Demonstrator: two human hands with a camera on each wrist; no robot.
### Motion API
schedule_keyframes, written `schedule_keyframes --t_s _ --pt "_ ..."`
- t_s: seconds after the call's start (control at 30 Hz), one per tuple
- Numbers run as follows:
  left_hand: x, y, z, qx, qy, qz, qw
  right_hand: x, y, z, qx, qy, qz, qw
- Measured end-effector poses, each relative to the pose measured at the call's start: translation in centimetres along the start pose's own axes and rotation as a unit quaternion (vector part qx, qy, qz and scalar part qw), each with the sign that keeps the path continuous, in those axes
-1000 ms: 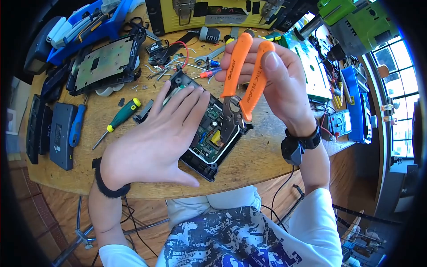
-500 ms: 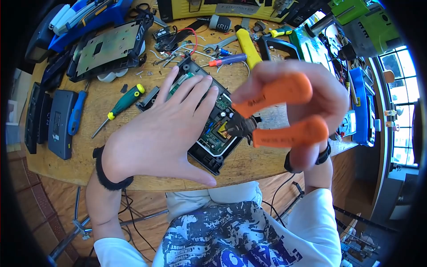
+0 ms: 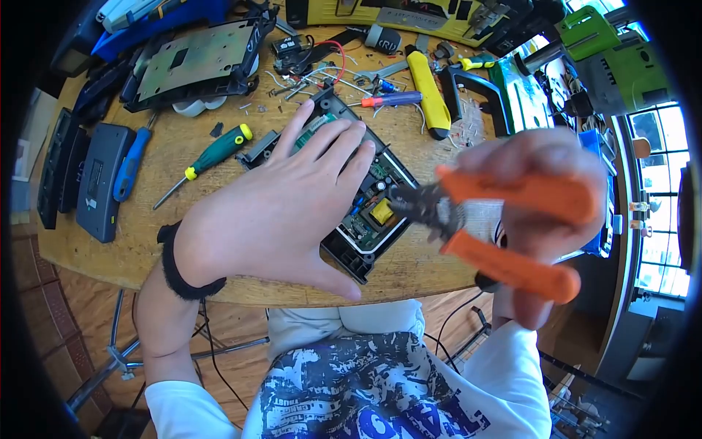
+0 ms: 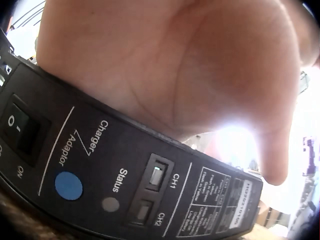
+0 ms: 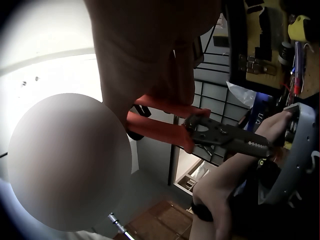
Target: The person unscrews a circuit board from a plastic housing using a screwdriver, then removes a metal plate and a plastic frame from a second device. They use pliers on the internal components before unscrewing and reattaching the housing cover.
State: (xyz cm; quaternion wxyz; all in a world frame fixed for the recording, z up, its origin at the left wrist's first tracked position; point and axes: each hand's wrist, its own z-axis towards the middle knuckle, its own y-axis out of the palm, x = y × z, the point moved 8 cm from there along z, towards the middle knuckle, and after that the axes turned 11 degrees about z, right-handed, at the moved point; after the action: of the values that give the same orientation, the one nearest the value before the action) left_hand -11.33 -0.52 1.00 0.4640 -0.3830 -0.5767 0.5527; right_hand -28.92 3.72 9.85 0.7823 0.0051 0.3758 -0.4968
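Note:
My left hand (image 3: 263,208) lies flat with fingers spread across an opened black charger casing (image 3: 358,267), partly covering the green circuit board (image 3: 357,233) inside. The left wrist view shows the casing's side panel (image 4: 115,155), marked Charger/Adaptor, beneath the palm. At the right, my right hand (image 3: 552,172) grips a pair of orange-handled wire strippers (image 3: 512,192). Its handles are spread, and the dark metal nose points left over the board's right edge. In the right wrist view, the strippers' metal head (image 5: 227,137) extends toward the casing (image 5: 302,145).
Left of the casing lie a green screwdriver (image 3: 216,154), a blue-handled screwdriver (image 3: 130,164) and a grey box (image 3: 102,183). Beyond it are wire scraps, a purple screwdriver (image 3: 395,98) and a yellow-handled tool (image 3: 430,91). A metal-plated black housing (image 3: 197,62) stands back left.
My right hand has moved right and toward me, turning the wire strippers from handles-up to nose-left. Their handles now stand wider apart. The left hand keeps its place on the casing.

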Motion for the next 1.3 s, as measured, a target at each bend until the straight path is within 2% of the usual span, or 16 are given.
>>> schedule_keyframes --t_s 0.07,0.1,0.17,0.2,0.27,0.3,0.5,0.73,0.8,0.93,1.03,1.07,1.13,1.17,1.2,1.3 --pt "0.0 0.1 0.0 0.005 0.003 -0.001 1.000 -0.4 -0.8 -0.8 0.100 0.014 0.021 0.995" --pt "0.0 0.1 0.0 0.008 0.008 -0.003 1.000 -0.4 -1.5 -0.6 0.096 0.014 0.021 0.995" --pt "0.0 0.0 0.0 0.012 0.008 0.003 1.000 0.0 -1.1 0.1 -0.048 0.030 0.177 0.983" --pt "0.0 0.1 0.0 0.013 0.009 0.007 1.000 -0.1 -0.7 0.0 -0.050 0.030 0.177 0.982" --pt "0.0 0.1 -0.1 0.018 0.008 0.007 1.000 -0.3 0.0 -0.7 0.019 0.043 0.152 0.987" --pt "0.0 0.1 -0.1 0.021 0.008 0.008 1.000 -0.3 0.2 -0.5 0.027 0.044 0.137 0.989" --pt "0.0 0.1 -0.1 0.025 0.010 0.004 1.000 0.1 0.2 -0.5 0.016 0.036 0.068 0.997" --pt "0.0 0.1 -0.1 0.032 0.010 0.002 0.999 0.0 0.0 0.1 0.031 0.031 0.057 0.997" --pt "0.0 0.1 -0.1 0.026 0.008 0.001 1.000 0.9 0.1 0.2 -0.018 0.059 0.074 0.995" --pt "0.0 0.1 -0.1 0.027 0.007 -0.002 1.000 1.8 0.2 0.3 -0.013 0.088 0.090 0.992" --pt "0.0 0.2 -0.1 0.027 0.009 0.001 1.000 3.1 -0.3 -0.1 0.076 0.107 0.111 0.985" --pt "0.0 0.3 -0.1 0.024 0.009 -0.001 1.000 2.7 0.4 0.3 0.078 0.107 0.110 0.985" --pt "0.1 0.3 0.0 0.019 0.012 -0.003 1.000 4.0 -0.2 -0.1 0.204 0.267 0.057 0.940" --pt "0.1 0.3 0.0 0.020 0.011 -0.003 1.000 4.5 -0.5 -0.2 0.222 0.304 0.026 0.926" --pt "0.2 0.3 0.0 0.021 0.009 -0.004 1.000 4.8 -0.7 0.1 0.224 0.304 0.025 0.926" --pt "0.4 0.3 0.0 0.017 0.015 -0.008 1.000 7.6 -0.8 0.4 0.215 0.369 0.088 0.900"
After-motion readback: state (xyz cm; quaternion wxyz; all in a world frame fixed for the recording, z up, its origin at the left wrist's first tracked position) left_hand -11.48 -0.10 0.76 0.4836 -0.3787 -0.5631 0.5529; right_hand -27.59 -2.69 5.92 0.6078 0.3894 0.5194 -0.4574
